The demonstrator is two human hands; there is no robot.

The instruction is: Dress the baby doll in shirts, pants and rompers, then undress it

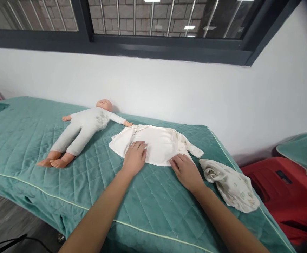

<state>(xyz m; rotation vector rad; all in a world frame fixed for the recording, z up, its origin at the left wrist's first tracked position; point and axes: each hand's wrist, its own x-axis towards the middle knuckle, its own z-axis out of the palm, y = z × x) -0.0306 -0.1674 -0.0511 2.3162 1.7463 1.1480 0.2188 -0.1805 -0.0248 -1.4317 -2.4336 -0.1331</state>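
Observation:
A white baby shirt (pixel 156 142) lies spread on the green quilted cover, one long sleeve with a small print reaching to the right. My left hand (pixel 135 158) rests on the shirt's left part, fingers stretched out over the cloth. At the lower right edge, my right hand (pixel 186 170) has its fingers bent and closed at the hem, with the thumb beside them. Left of the shirt, a baby doll (pixel 87 123) in a pale long-sleeved suit lies on its back, one hand touching or nearly touching the shirt. A crumpled printed white cloth (pixel 232 186) lies right of my right hand.
The green quilted cover (pixel 95 189) drapes over the bed's front edge. A white wall (pixel 153 91) and a dark window frame (pixel 169 49) stand behind it. Past the right end is a red suitcase (pixel 282 189) with green fabric (pixel 303 154) over it. Black cable (pixel 19 239) runs at lower left.

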